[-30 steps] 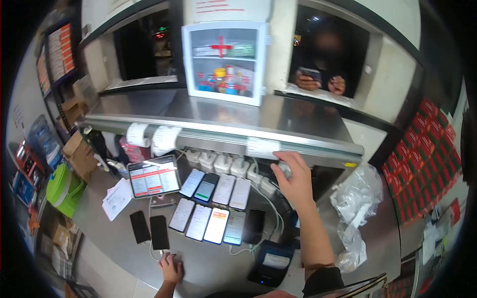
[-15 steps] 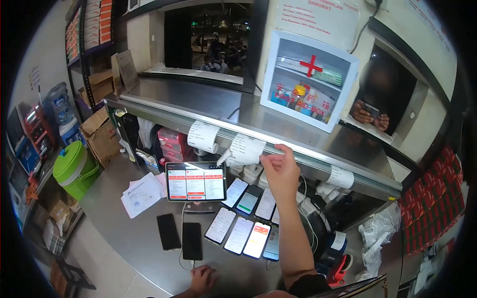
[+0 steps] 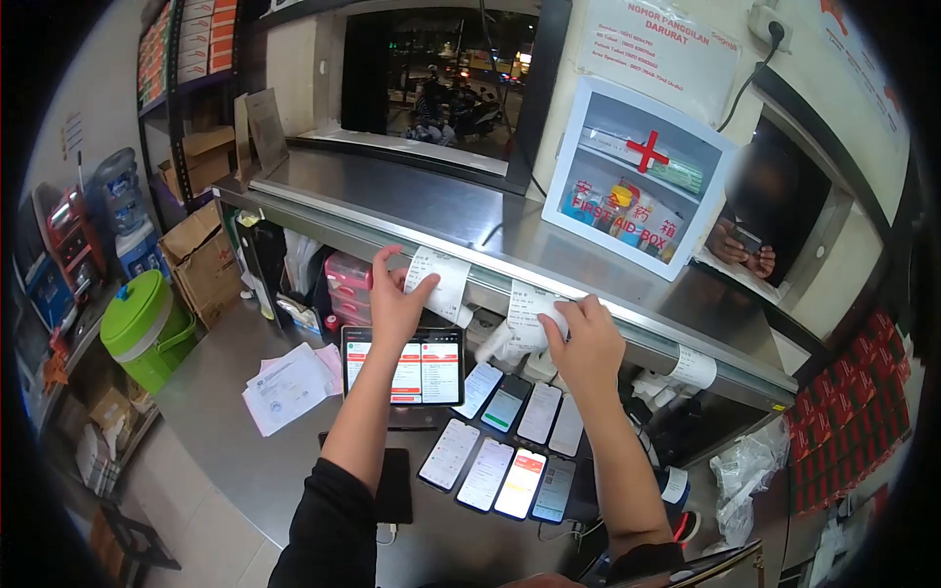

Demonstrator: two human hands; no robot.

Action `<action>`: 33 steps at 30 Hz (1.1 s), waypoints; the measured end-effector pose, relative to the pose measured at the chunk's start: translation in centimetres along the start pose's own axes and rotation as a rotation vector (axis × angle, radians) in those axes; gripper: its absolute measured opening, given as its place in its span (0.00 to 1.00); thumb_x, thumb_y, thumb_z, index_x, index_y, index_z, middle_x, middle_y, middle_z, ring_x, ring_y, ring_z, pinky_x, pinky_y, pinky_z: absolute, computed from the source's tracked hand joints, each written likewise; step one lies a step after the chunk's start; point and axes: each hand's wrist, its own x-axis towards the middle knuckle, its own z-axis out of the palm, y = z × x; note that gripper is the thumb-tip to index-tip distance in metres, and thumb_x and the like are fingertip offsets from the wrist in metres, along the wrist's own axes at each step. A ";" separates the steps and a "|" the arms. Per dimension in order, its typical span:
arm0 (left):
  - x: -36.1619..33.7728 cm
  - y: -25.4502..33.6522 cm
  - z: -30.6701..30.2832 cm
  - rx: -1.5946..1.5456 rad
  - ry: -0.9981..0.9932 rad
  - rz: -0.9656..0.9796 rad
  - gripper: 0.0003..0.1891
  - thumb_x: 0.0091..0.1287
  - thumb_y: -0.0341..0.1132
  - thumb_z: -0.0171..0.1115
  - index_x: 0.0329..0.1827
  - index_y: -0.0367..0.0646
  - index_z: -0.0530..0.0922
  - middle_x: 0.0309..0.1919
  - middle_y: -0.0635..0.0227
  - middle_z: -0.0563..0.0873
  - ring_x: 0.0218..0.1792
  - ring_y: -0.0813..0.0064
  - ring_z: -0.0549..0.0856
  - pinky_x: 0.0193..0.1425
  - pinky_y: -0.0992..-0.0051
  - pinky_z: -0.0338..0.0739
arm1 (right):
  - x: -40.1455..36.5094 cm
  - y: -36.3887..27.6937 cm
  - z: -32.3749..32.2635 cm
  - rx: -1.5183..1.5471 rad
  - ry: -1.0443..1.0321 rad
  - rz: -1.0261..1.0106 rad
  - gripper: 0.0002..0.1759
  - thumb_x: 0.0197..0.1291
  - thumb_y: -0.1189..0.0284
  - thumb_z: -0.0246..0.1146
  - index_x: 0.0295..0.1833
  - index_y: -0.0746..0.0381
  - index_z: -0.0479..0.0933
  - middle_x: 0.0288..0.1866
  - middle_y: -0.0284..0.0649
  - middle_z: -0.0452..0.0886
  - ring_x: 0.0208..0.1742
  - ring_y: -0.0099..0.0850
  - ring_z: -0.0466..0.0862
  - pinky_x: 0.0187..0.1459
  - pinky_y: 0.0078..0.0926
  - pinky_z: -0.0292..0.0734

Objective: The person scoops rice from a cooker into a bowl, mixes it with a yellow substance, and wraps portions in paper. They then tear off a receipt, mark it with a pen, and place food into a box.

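Note:
Two printed paper receipts hang from the shelf edge above the desk. At the left receipt (image 3: 443, 274) my left hand (image 3: 397, 304) has its thumb across the paper and its fingers curled by the left edge. My right hand (image 3: 586, 343) grips the right side of the other receipt (image 3: 529, 312) between thumb and fingers. Below my hands lies a tablet (image 3: 436, 367) with order panels on its screen, partly covered by my left forearm. Several lit phones (image 3: 483, 475) lie in two rows between my arms. A dark phone (image 3: 394, 485) sits beside my left sleeve.
Loose papers (image 3: 294, 387) lie on the steel desk (image 3: 211, 392). A third receipt (image 3: 694, 366) hangs farther right. On the upper counter stands a first aid box (image 3: 637, 176). Behind the right window, a person's hands (image 3: 747, 250) hold a phone. A green cooler (image 3: 147, 318) stands left.
My left hand has risen from the desk's front edge to the left receipt. My right hand now holds the other receipt lower and from its right side. The view has shifted slightly.

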 end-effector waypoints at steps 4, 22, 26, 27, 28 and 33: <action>-3.8 0.4 -0.7 -0.408 -0.156 0.231 0.27 0.59 0.18 0.58 0.61 0.40 0.62 0.46 0.60 0.78 0.46 0.74 0.81 0.48 0.77 0.75 | 0.8 1.9 0.2 -0.003 -0.070 -0.264 0.18 0.46 0.67 0.66 0.45 0.62 0.78 0.37 0.36 0.76 0.39 0.34 0.75 0.39 0.31 0.70; -13.4 11.8 -2.7 -0.452 -0.892 0.023 0.53 0.48 0.12 0.60 0.75 0.51 0.42 0.71 0.59 0.48 0.63 0.71 0.66 0.41 0.82 0.78 | -2.2 2.5 -8.2 0.541 -0.169 0.168 0.22 0.52 0.75 0.63 0.54 0.68 0.72 0.48 0.44 0.77 0.52 0.38 0.76 0.55 0.33 0.66; -14.4 12.2 -0.7 -0.486 -0.932 0.005 0.53 0.48 0.12 0.61 0.75 0.51 0.41 0.71 0.58 0.46 0.64 0.69 0.65 0.43 0.80 0.80 | -5.2 -1.4 -12.5 1.501 -0.437 0.170 0.45 0.49 0.84 0.65 0.71 0.63 0.50 0.54 0.44 0.75 0.54 0.29 0.76 0.56 0.29 0.70; -14.7 12.4 -0.2 -0.485 -0.944 0.003 0.53 0.48 0.12 0.61 0.75 0.51 0.41 0.71 0.58 0.46 0.64 0.69 0.65 0.43 0.80 0.80 | -5.8 -2.5 -13.4 1.506 -0.470 0.271 0.44 0.50 0.86 0.64 0.71 0.64 0.51 0.57 0.45 0.74 0.57 0.28 0.75 0.58 0.28 0.69; -14.9 12.7 0.3 -0.478 -0.907 0.005 0.54 0.46 0.11 0.61 0.75 0.50 0.41 0.71 0.58 0.49 0.66 0.68 0.63 0.51 0.76 0.77 | -6.3 -3.2 -14.5 1.510 -0.502 0.374 0.43 0.50 0.88 0.63 0.71 0.65 0.52 0.60 0.45 0.72 0.59 0.28 0.73 0.59 0.27 0.67; -15.9 13.7 2.5 -0.462 -0.921 -0.001 0.56 0.44 0.10 0.62 0.75 0.49 0.41 0.71 0.58 0.50 0.67 0.67 0.61 0.57 0.71 0.74 | -9.7 -1.1 -16.4 1.457 -0.579 0.516 0.41 0.52 0.89 0.62 0.71 0.66 0.53 0.63 0.48 0.70 0.62 0.28 0.71 0.59 0.24 0.68</action>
